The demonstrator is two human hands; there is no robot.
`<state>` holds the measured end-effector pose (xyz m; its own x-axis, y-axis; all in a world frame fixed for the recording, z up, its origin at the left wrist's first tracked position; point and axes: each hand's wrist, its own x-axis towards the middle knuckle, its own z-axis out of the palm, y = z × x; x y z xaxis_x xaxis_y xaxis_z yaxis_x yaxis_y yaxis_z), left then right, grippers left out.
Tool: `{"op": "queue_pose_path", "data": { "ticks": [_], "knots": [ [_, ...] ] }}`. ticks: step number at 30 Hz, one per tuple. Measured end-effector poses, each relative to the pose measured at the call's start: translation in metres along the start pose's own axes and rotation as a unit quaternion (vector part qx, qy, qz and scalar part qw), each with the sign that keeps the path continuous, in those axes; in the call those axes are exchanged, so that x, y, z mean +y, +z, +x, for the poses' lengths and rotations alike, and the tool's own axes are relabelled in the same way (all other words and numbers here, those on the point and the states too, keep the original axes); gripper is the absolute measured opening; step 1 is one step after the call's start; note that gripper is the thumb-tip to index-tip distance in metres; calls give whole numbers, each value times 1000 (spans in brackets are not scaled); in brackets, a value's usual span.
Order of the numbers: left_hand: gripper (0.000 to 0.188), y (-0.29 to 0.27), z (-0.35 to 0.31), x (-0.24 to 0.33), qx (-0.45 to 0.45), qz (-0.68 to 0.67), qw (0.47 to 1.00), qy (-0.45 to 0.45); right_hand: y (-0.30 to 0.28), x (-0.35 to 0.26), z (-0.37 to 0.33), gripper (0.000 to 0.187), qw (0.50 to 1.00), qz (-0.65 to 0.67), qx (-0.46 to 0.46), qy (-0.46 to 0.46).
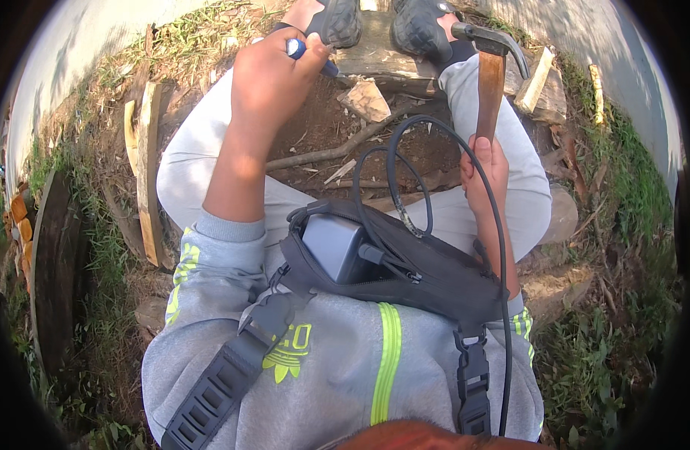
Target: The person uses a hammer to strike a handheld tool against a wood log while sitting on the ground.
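My left hand [273,79] is closed round a blue-handled tool [294,49] with a pale end cap. Its working end is hidden behind the hand, so its exact kind does not show. The hand is in front of my left shin, close to my left shoe [339,24]. In my right hand [486,176] is a claw hammer [491,90], gripped low on its wooden handle. The hammer stands head up over my right leg. Between my shoes lies a squared wooden beam [382,49].
A chunk of split wood [366,100] and a stick [337,154] lie on the dirt between my legs. Long split pieces [148,172] lie at left, a short one [536,79] at right. A black cable [491,195] loops from my waist bag [435,274] past my right arm.
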<state>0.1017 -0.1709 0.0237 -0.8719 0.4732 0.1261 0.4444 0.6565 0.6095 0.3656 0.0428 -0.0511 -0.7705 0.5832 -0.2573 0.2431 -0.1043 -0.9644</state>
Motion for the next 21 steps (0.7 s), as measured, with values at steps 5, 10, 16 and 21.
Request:
{"op": "queue_pose_path", "data": {
  "ticks": [5, 10, 16, 21],
  "knots": [
    [35, 26, -20, -30, -13, 32, 999, 6, -8, 21, -17, 45, 987, -126, -32, 92],
    [29, 74, -29, -73, -14, 33, 999, 16, 8, 42, -15, 41, 971, -218, -75, 63],
    [26, 106, -19, -84, -29, -45, 997, 62, 23, 45, -15, 41, 964, -242, -110, 25],
    [37, 128, -6, -73, -86, -361, 911, -181, 23, 35, -14, 43, 963, -230, -105, 97]
  ]
}}
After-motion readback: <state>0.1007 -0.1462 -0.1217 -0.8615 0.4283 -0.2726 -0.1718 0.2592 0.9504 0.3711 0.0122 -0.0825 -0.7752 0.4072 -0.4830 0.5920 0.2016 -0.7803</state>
